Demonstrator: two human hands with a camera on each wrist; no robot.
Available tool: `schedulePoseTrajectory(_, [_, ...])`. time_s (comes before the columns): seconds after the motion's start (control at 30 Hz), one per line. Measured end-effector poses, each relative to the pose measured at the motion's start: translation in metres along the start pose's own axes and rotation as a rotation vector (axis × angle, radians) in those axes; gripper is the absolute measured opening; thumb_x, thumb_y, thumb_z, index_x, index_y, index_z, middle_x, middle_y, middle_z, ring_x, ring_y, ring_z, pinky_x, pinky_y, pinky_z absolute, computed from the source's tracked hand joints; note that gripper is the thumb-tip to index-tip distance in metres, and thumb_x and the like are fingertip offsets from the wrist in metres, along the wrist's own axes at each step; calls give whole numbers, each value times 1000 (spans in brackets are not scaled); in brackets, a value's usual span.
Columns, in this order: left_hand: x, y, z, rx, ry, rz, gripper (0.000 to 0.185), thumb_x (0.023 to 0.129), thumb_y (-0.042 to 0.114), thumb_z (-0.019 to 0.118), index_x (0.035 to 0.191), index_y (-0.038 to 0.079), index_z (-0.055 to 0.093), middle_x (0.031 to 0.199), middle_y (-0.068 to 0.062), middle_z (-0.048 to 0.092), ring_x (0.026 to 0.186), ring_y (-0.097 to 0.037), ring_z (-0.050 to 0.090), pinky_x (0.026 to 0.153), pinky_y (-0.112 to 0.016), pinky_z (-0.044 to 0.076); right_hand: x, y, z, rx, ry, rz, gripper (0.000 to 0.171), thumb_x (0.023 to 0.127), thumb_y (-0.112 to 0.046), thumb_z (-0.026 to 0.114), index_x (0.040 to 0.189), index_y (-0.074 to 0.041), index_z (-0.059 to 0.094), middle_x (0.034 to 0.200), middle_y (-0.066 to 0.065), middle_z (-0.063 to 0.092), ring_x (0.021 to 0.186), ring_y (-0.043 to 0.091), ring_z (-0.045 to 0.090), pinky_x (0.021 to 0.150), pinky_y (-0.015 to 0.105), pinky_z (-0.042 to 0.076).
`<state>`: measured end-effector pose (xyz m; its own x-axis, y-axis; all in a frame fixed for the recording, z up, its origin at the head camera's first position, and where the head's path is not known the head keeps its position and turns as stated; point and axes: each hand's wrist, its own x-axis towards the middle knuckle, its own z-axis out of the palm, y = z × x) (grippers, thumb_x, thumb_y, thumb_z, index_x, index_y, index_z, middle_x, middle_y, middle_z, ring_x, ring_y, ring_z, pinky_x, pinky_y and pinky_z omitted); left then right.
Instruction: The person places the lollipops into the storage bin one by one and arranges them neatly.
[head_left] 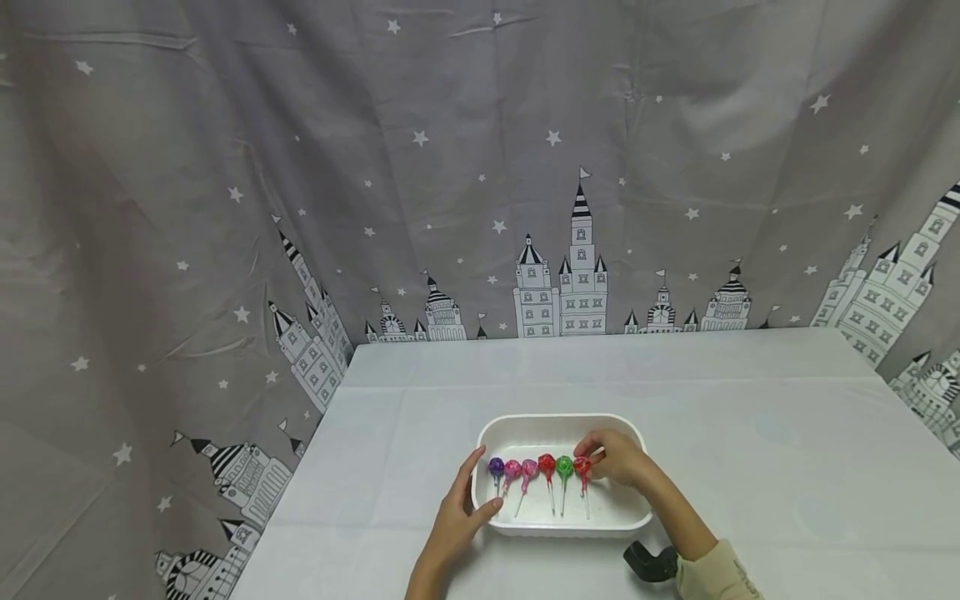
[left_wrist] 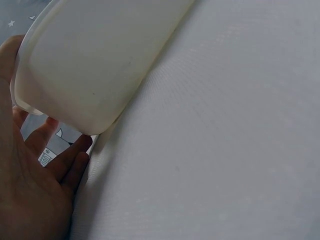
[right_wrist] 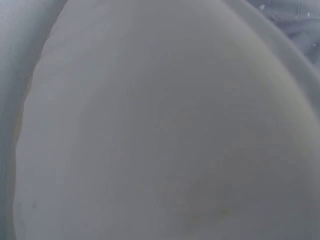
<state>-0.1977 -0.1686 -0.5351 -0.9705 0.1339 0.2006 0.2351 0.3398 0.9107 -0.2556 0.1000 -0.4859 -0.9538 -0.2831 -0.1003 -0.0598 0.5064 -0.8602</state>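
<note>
A white tray [head_left: 540, 528] with rounded corners stands on the table, and a row of lollipops lies in it. From left to right come a purple lollipop [head_left: 497, 467], two pink ones, a red lollipop [head_left: 547, 463], a green lollipop [head_left: 564, 467] and another red lollipop [head_left: 582, 467]. My left hand [head_left: 456, 515] holds the tray's left end, thumb over the rim; in the left wrist view its fingers [left_wrist: 75, 155] reach beneath the tray's corner. Inside the tray, my right hand [head_left: 617, 457] pinches the rightmost red lollipop by its head. The right wrist view shows only the pale tray close up.
White cloth covers the table [head_left: 757, 450]. Behind and to the left hangs a grey curtain [head_left: 450, 192] printed with stars and castles. A black curved piece [head_left: 649, 563] sits beside the right sleeve [head_left: 716, 573], in front of the tray's right corner.
</note>
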Motion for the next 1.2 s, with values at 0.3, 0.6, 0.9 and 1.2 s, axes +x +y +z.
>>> schedulePoseTrajectory(0.3, [-2, -5, 0, -6, -8, -3, 71, 84, 22, 68, 144, 24, 30, 149, -18, 22, 134, -37, 21, 107, -48, 20, 0, 4, -1, 4, -27, -34, 28, 63, 17, 67, 85, 0, 65, 83, 5, 60, 74, 19, 56, 63, 30, 52])
schedulePoseTrajectory(0.6, [0, -5, 0, -1, -9, -13, 71, 84, 23, 67, 144, 25, 29, 149, -19, 21, 133, -38, 22, 107, -49, 20, 1, 1, 3, -17, 12, 19, 30, 62, 19, 66, 82, -2, 64, 79, 5, 58, 71, 18, 54, 61, 29, 51])
schedulePoseTrajectory(0.9, [0, -5, 0, -8, -9, -10, 71, 84, 22, 68, 144, 25, 30, 149, -17, 22, 134, -36, 22, 107, -45, 20, 4, 2, 9, -64, 55, 69, 33, 60, 21, 67, 82, -3, 65, 79, 3, 59, 69, 16, 53, 60, 27, 50])
schedulePoseTrajectory(1.2, [0, -5, 1, -20, -19, 6, 72, 84, 20, 68, 144, 24, 29, 149, -18, 20, 134, -36, 20, 107, -46, 19, 1, 1, 6, -77, 40, 54, 31, 63, 19, 67, 84, -3, 64, 81, 3, 59, 72, 16, 54, 62, 28, 51])
